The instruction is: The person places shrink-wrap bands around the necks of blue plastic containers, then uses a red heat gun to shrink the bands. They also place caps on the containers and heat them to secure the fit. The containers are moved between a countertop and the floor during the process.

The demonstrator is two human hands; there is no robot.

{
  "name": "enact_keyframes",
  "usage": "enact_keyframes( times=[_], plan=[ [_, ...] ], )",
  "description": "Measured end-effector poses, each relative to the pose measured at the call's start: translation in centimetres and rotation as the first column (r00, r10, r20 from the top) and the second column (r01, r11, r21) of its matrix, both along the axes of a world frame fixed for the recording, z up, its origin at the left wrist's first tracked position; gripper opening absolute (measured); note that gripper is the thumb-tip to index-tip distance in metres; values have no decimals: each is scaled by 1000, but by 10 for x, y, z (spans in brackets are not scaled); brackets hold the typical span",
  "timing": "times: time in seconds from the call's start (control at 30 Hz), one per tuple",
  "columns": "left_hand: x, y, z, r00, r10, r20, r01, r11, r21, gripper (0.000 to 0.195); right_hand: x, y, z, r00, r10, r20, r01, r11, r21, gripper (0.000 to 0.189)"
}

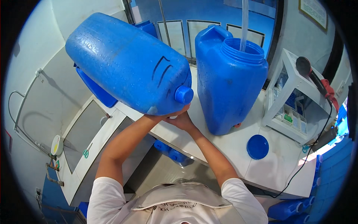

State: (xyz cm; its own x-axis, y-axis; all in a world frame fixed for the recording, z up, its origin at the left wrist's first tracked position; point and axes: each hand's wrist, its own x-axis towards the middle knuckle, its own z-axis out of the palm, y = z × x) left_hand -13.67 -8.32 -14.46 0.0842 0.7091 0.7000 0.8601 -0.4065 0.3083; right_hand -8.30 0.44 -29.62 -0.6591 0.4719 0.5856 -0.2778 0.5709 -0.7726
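Note:
A large wet blue plastic water container [125, 61] leans on its side at the left, bearing dark marker strokes. A small blue screw cap [184, 95] closes the outlet at its near end. My left hand [165, 115] is under this near end, partly hidden by the container. Against its underside, close to my left hand, is my right hand [180, 120]. To the right stands a second blue container [228, 86], upright, with its wide threaded mouth uncovered. Into that mouth reaches a clear stream or tube [244, 25]; which one I cannot tell.
A round blue lid [257, 147] lies on the white tiled counter [237, 156]. A white cabinet [300, 112] holds small boxes, with a black heat gun or dryer [313, 74] on top. Scissors [86, 152] lie by the sink at left. Blue bottles [174, 154] sit below the counter.

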Motion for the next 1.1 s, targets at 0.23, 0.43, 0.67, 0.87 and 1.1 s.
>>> enact_keyframes(
  times=[0.23, 0.43, 0.67, 0.87, 1.1],
  plan=[
    [-16, 21, -7, 988, 16, -157, 18, 977, 213, 46, 23, -6, -16, 944, -328, 18, 286, 849, 444, 90],
    [-37, 29, -19, 942, 147, -300, -74, 968, 241, 49, 48, -8, -22, 859, -467, 210, 332, 820, 466, 101],
    [-48, 21, 3, 856, 72, -512, -4, 991, 132, 24, 75, -33, -37, 844, -495, 207, 430, 854, 291, 106],
    [-75, 28, 118, 187, -361, 914, 620, 765, 175, 17, 91, -55, -53, 660, -604, 447, 527, 796, 297, 102],
    [-227, 92, 165, -411, -150, 899, 524, 768, 367, 29, 72, -72, -16, 489, -710, 507, 465, 704, 537, 85]
  ],
)
